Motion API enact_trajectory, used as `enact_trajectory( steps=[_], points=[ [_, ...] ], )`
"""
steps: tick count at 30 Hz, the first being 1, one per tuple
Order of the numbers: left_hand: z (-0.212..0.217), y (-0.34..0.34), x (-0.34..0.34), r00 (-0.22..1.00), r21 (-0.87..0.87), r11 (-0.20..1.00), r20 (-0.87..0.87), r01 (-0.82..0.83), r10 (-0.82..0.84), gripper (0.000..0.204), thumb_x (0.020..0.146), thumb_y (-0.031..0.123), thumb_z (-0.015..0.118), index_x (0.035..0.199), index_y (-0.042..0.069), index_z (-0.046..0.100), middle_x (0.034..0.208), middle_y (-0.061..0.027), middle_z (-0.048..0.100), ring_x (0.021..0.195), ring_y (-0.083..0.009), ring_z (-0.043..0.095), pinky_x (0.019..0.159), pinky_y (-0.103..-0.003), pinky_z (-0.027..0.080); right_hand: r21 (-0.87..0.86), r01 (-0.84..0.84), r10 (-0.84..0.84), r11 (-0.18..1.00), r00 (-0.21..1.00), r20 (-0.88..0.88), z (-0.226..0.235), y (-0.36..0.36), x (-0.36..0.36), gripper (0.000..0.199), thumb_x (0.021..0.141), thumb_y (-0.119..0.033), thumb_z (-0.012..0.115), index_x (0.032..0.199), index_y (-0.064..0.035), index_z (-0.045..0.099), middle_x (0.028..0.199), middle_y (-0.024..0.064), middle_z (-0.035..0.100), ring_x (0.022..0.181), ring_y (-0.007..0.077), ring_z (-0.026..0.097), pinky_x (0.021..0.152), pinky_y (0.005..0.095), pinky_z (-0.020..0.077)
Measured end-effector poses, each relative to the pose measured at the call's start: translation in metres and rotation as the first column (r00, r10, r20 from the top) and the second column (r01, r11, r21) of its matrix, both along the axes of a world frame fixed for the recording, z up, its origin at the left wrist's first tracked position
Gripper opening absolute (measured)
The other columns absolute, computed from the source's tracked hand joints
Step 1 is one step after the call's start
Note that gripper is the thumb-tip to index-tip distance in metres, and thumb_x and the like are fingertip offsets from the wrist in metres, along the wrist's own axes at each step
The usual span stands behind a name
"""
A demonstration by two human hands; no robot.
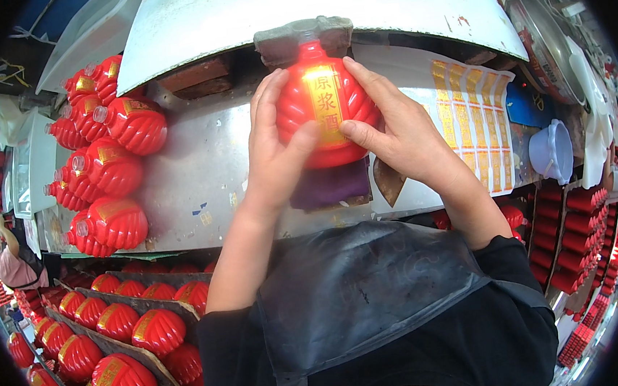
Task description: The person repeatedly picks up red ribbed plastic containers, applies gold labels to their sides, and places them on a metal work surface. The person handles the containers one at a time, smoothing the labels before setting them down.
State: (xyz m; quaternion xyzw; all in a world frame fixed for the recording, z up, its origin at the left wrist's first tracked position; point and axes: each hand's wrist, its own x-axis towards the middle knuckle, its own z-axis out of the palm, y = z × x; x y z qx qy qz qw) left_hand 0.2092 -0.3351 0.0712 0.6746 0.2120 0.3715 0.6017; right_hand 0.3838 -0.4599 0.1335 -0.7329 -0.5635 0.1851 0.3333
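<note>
A red ribbed bottle with a clear neck lies in front of me, its neck in the notch of a grey padded rest. Down its middle runs a gold label. My left hand cups its left side, thumb on the label's edge. On its other side my right hand lies along the bottle, thumb pressing the label. A purple cloth pad shows beneath the bottle's base. Right of my right hand lies a sheet of gold labels.
Several red bottles are stacked at the table's left. Racks of labelled bottles stand at lower left, more red racks at right. A pale blue bucket hangs by the right edge. Another person is far left.
</note>
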Motion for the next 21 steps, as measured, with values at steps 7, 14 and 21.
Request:
enact_trajectory(
  steps=[7, 14, 21],
  points=[
    [0.0028, -0.0007, 0.0017, 0.995, 0.106, 0.993, -0.079, -0.045, 0.053, 0.079, 0.083, 0.022, 0.078, 0.152, 0.0, 0.046, 0.159, -0.0204, 0.04, 0.149, -0.0335, 0.04, 0.124, -0.044, 0.034, -0.014, 0.015, -0.014, 1.0, 0.999, 0.047, 0.0033, 0.0012, -0.0016, 0.081, 0.094, -0.041, 0.07, 0.158, -0.0018, 0.04, 0.149, 0.0271, 0.054, 0.129, 0.0443, 0.061, 0.106, 0.0464, 0.0509],
    [0.0033, -0.0008, 0.0013, 0.995, 0.113, 0.993, -0.083, -0.044, 0.054, 0.081, 0.082, 0.022, 0.079, 0.153, 0.0, 0.045, 0.159, -0.0206, 0.04, 0.149, -0.0338, 0.04, 0.124, -0.044, 0.034, -0.015, 0.007, -0.007, 1.0, 0.999, 0.051, 0.0018, 0.0009, -0.0014, 0.083, 0.093, -0.042, 0.071, 0.158, -0.0016, 0.04, 0.149, 0.0275, 0.054, 0.129, 0.0447, 0.061, 0.106, 0.0467, 0.051],
    [0.0039, 0.0007, 0.0004, 0.994, 0.162, 0.986, -0.099, -0.035, 0.051, 0.082, 0.082, 0.022, 0.08, 0.152, 0.0, 0.045, 0.159, -0.0207, 0.04, 0.149, -0.034, 0.04, 0.123, -0.044, 0.034, -0.017, 0.008, -0.007, 1.0, 0.999, 0.049, 0.0029, 0.0008, -0.0001, 0.084, 0.092, -0.042, 0.072, 0.158, -0.0018, 0.039, 0.15, 0.0271, 0.053, 0.129, 0.0447, 0.061, 0.107, 0.0469, 0.0509]
  ],
)
